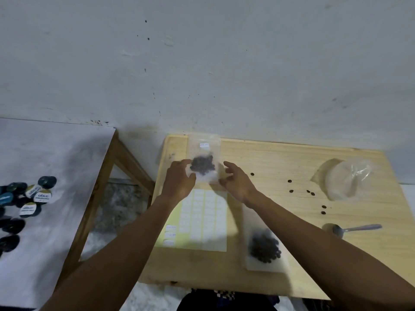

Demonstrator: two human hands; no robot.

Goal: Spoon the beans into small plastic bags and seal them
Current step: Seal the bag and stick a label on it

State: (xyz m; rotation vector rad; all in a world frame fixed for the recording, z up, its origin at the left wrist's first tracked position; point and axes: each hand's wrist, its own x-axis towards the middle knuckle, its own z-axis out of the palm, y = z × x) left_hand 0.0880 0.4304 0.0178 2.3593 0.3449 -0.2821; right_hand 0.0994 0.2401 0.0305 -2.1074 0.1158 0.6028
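No legible text on labels [203, 218]

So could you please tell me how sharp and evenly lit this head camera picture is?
Head view: dim and soft throughout. The hands, left and right, and the held bag of beans are smeared by motion blur. The label sheet print is unreadable. The spoon casts a faint shadow. The wide lens bends the wooden table edges.

Left hand [179, 181] pinches a bean-filled plastic bag [204, 161] above the wooden table [280, 167]; right hand [235, 182] hovers beside it
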